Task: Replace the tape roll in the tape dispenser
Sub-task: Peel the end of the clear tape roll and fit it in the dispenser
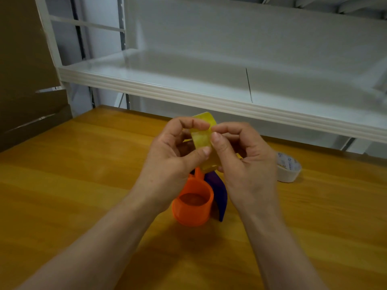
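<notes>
Head view: you are holding a yellow tape roll (201, 135) up over the wooden tabletop (83, 185) with both hands. Your left hand (173, 155) is closing on its left side, with the thumb pressing on the front. Your right hand (245, 162) is pinching its right edge with thumb and finger. Right under your hands, the orange tape dispenser (193, 203) is sitting on the tabletop, with a purple part (217, 192) touching its right side. A white tape roll (288, 167) is lying near your right hand. A white shelf (209, 95) is standing behind the tabletop.
</notes>
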Tool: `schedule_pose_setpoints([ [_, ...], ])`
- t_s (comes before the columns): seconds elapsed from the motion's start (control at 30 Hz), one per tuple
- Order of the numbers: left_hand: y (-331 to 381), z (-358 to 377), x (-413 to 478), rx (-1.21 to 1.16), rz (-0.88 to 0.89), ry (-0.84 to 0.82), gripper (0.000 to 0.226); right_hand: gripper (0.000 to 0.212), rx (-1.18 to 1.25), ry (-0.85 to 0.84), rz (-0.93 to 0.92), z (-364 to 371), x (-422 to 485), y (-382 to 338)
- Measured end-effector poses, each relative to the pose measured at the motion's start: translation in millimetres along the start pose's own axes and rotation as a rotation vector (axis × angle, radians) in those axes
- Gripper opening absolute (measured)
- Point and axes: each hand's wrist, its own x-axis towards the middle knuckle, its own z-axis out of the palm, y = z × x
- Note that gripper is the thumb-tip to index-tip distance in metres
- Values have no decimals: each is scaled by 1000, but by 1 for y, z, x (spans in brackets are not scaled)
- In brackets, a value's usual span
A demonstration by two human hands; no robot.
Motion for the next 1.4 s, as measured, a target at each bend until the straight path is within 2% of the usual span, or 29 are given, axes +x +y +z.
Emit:
schedule_pose_setpoints([
  [0.17,1,-7,3,-11,44,113,20,21,17,-88,-34,2,-2,-4],
  [0.3,2,-11,6,-10,-2,188,15,46,47,-152,66,1,0,-2],
  [0.43,5,-23,11,-41,-85,306,20,53,-193,-76,318,-8,5,18],
  [0.53,6,-33,16,-47,-165,386,20,59,-412,-198,550,-12,6,29],
  [0.67,1,-40,19,-15,-289,430,22,73,-535,-372,711,-4,3,35],
  [0.87,-1,-40,20,26,-393,415,17,43,-528,-458,793,4,3,29],
  [1.03,-2,-41,19,131,-439,384,18,27,-581,-392,729,2,3,33],
  [1.1,-3,-38,19,183,-441,358,17,18,-519,-338,708,1,3,34],
  [1.2,-4,-32,16,222,-445,310,14,9,-280,-251,753,2,2,38],
  [1.4,-2,-34,16,228,-468,263,15,13,194,-216,916,-1,5,33],
])
